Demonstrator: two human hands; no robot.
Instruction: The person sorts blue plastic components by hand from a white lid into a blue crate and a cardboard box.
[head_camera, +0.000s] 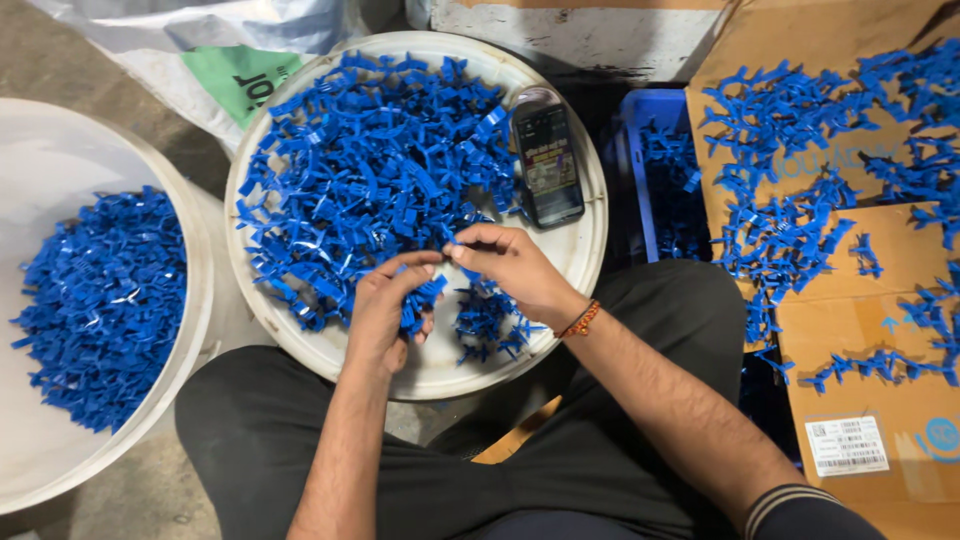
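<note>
A small blue plastic part (447, 247) is being pinched between fingertips of the left hand (385, 305) and right hand (510, 268), at six o'clock on the white lid (585, 250); probably light, stiff, best gripped by its arms.

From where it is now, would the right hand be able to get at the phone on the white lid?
Probably yes. The right hand sits just below the phone, which lies face up on the white lid with nothing over it, though the fingers pinch a blue part.

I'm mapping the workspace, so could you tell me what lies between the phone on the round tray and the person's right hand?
In the head view, blue plastic pieces and bare white tray lie between the phone and the right hand.
</note>
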